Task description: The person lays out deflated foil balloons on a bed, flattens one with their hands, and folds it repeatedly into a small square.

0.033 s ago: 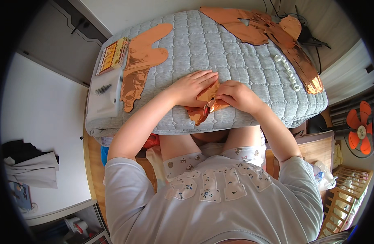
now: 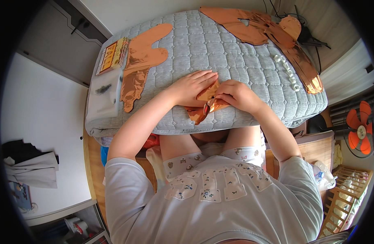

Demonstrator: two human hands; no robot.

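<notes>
On the front edge of the grey quilted mattress (image 2: 219, 118), a crumpled copper-coloured foil balloon (image 2: 197, 116) lies flat and partly folded. My left hand (image 2: 195, 87) rests over its upper left part, fingers stretched out. From the other side my right hand (image 2: 238, 96) pinches the foil near its middle, fingers bent together; the exact grip is partly hidden. Between the hands a small shiny reddish patch shows on the foil. To the left lies another flat copper foil balloon (image 2: 134, 77), and larger ones (image 2: 252, 32) spread over the far right corner.
Beside the left balloon are a printed packet (image 2: 112, 57) and a clear plastic bag (image 2: 103, 95). A curled white strip (image 2: 287, 72) lies on the right. Past the mattress stand an orange-bladed fan (image 2: 360, 131) and a wooden rack (image 2: 345, 195). A white surface (image 2: 48, 122) is at left.
</notes>
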